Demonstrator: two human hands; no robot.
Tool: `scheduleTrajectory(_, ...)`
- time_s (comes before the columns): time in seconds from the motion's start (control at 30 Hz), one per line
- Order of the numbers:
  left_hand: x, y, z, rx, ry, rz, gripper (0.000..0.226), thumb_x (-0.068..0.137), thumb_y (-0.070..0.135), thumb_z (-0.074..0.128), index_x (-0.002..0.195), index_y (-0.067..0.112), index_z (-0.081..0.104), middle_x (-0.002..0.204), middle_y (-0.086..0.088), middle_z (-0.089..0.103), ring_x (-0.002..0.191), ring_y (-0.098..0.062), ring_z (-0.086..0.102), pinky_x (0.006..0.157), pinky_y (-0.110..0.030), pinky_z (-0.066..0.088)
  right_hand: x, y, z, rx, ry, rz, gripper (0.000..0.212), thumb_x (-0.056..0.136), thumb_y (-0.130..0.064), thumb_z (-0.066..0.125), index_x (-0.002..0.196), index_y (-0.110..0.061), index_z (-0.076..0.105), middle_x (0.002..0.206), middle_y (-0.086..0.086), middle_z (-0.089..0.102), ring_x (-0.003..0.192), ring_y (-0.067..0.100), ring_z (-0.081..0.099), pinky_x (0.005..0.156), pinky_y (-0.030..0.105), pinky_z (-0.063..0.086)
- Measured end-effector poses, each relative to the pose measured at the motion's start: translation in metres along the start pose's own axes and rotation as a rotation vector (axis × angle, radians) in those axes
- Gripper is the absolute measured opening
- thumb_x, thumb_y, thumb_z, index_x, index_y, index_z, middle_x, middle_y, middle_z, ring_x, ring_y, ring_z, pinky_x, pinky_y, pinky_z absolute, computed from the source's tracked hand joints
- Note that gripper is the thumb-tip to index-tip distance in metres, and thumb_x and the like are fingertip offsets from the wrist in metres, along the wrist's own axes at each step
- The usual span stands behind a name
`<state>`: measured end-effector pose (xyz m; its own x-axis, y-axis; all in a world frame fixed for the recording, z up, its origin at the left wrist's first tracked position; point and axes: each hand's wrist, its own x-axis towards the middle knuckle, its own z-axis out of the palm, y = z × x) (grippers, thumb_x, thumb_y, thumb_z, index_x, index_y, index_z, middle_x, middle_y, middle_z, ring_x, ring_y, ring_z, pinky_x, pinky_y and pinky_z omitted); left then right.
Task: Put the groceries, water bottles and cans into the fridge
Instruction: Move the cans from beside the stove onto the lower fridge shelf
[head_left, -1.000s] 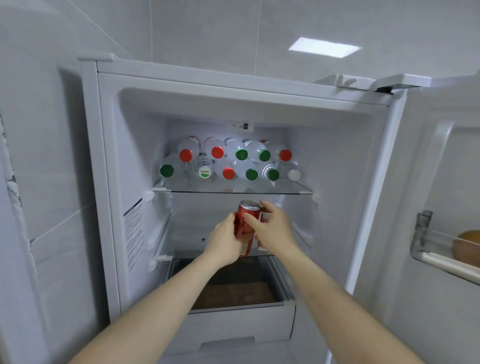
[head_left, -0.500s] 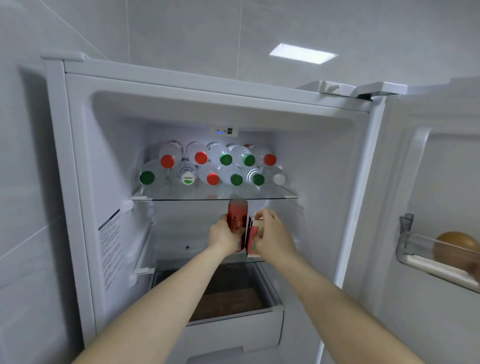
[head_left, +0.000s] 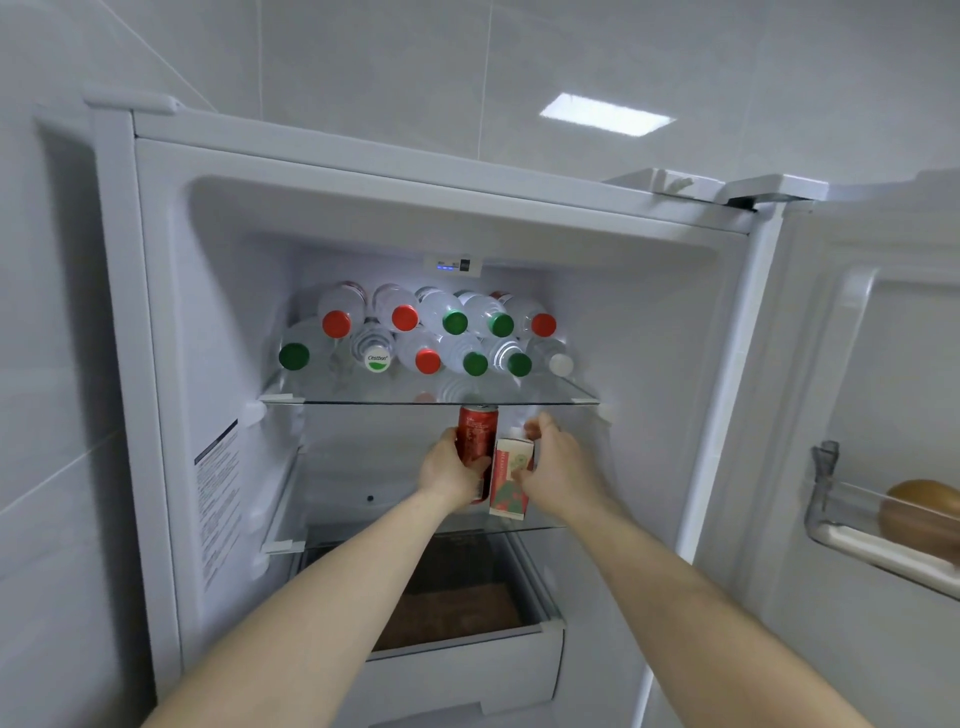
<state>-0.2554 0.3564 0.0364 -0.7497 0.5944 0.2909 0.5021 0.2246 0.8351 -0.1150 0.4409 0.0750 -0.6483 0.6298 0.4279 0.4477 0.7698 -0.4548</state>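
The white fridge (head_left: 171, 364) stands open in front of me. Both arms reach into its middle compartment, just under the top glass shelf (head_left: 431, 399). My left hand (head_left: 448, 473) grips an upright red can (head_left: 477, 432). Right beside the can, my right hand (head_left: 558, 470) holds a small red and white carton (head_left: 511, 480). Can and carton touch and hang above the second glass shelf (head_left: 291, 519). Several water bottles (head_left: 441, 332) with red, green and white caps lie stacked on the top shelf, caps facing me.
Below the second shelf an open drawer (head_left: 467, 670) shows a brown bottom. The fridge door (head_left: 872, 415) swings out to the right; its clear door bin (head_left: 878, 540) holds a brown round fruit (head_left: 922, 506). Grey tiled walls flank the fridge.
Both hands have pushed the can and carton deeper into the middle compartment and higher, up under the top shelf. The carton now shows plainly beside the can.
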Motion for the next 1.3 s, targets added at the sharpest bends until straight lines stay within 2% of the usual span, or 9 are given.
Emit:
scheduleTrajectory(0.1, 0.009, -0.003, 0.000, 0.003, 0.003, -0.029, 0.046, 0.095, 0.030, 0.068, 0.135, 0.018, 0.050, 0.130, -0.006, 0.064, 0.118, -0.029, 0.063, 0.089, -0.037, 0.050, -0.002, 0.000, 0.000, -0.082, 0.017, -0.016, 0.063, 0.086, -0.029, 0.078, 0.140, -0.029, 0.047, 0.132, -0.001, 0.053, 0.121, 0.022, 0.056, 0.096, 0.040, 0.054)
scheduleTrajectory(0.33, 0.028, -0.017, -0.012, 0.099, 0.050, -0.073, 0.052, 0.091, 0.031, 0.073, 0.134, 0.017, 0.050, 0.129, -0.009, 0.064, 0.115, -0.032, 0.064, 0.095, -0.046, 0.054, 0.005, -0.002, -0.002, 0.085, -0.029, 0.063, 0.043, 0.091, -0.019, 0.075, 0.119, -0.026, 0.043, 0.119, 0.002, 0.060, 0.102, 0.021, 0.067, 0.084, 0.041, 0.061)
scheduleTrajectory(0.57, 0.039, -0.019, -0.005, 0.045, 0.054, -0.064, 0.064, 0.087, 0.036, 0.076, 0.136, 0.015, 0.041, 0.134, -0.012, 0.058, 0.119, -0.035, 0.061, 0.097, -0.047, 0.053, 0.016, 0.013, -0.007, 0.004, -0.054, 0.124, 0.038, 0.098, -0.017, 0.064, 0.130, -0.023, 0.043, 0.118, 0.006, 0.063, 0.106, 0.027, 0.065, 0.090, 0.048, 0.058)
scheduleTrajectory(0.73, 0.039, -0.024, -0.008, 0.094, 0.143, -0.081, 0.057, 0.089, 0.033, 0.074, 0.132, 0.013, 0.044, 0.129, -0.013, 0.058, 0.114, -0.035, 0.062, 0.094, -0.045, 0.053, 0.015, 0.017, -0.009, 0.045, -0.090, 0.120, 0.062, 0.093, -0.009, 0.060, 0.149, -0.023, 0.038, 0.141, 0.010, 0.052, 0.122, 0.031, 0.057, 0.101, 0.042, 0.050)
scheduleTrajectory(0.9, 0.040, -0.035, -0.032, 0.107, 0.286, -0.178, 0.058, 0.088, 0.028, 0.077, 0.132, 0.009, 0.044, 0.131, -0.017, 0.057, 0.117, -0.038, 0.060, 0.096, -0.049, 0.053, -0.020, 0.001, -0.003, 0.047, 0.261, -0.025, 0.062, 0.084, -0.004, 0.068, 0.141, -0.022, 0.049, 0.144, 0.005, 0.046, 0.132, 0.028, 0.043, 0.108, 0.038, 0.038)
scheduleTrajectory(0.97, 0.039, -0.042, -0.047, 0.142, 0.328, -0.193, 0.059, 0.087, 0.028, 0.077, 0.132, 0.008, 0.045, 0.130, -0.018, 0.059, 0.118, -0.039, 0.060, 0.095, -0.048, 0.052, -0.037, -0.012, 0.008, 0.125, 0.354, -0.143, 0.055, 0.086, 0.000, 0.067, 0.132, -0.026, 0.055, 0.139, -0.003, 0.047, 0.129, 0.018, 0.042, 0.107, 0.032, 0.042)
scheduleTrajectory(1.07, 0.042, -0.055, -0.068, 0.238, 0.348, -0.208, 0.057, 0.088, 0.035, 0.075, 0.130, 0.010, 0.045, 0.127, -0.017, 0.062, 0.116, -0.038, 0.061, 0.093, -0.046, 0.052, -0.050, -0.027, 0.036, 0.186, 0.106, -0.231, 0.045, 0.095, -0.005, 0.064, 0.130, -0.032, 0.057, 0.140, -0.013, 0.046, 0.128, 0.008, 0.045, 0.105, 0.021, 0.043)
scheduleTrajectory(1.2, 0.048, -0.062, -0.080, 0.308, 0.357, -0.228, 0.054, 0.089, 0.038, 0.073, 0.127, 0.011, 0.047, 0.123, -0.016, 0.065, 0.112, -0.037, 0.063, 0.086, -0.042, 0.051, -0.045, -0.030, 0.074, 0.108, -0.269, -0.167, 0.045, 0.103, -0.026, 0.056, 0.147, -0.032, 0.047, 0.159, -0.008, 0.035, 0.144, 0.018, 0.037, 0.121, 0.036, 0.033)
scheduleTrajectory(1.3, 0.056, -0.067, -0.081, 0.311, 0.368, -0.239, 0.051, 0.089, 0.039, 0.073, 0.126, 0.011, 0.049, 0.122, -0.014, 0.065, 0.111, -0.035, 0.064, 0.084, -0.041, 0.050, -0.040, -0.030, 0.092, -0.009, -0.388, -0.124, 0.048, 0.107, -0.045, 0.040, 0.154, -0.033, 0.039, 0.167, -0.004, 0.025, 0.154, 0.023, 0.022, 0.128, 0.044, 0.015)
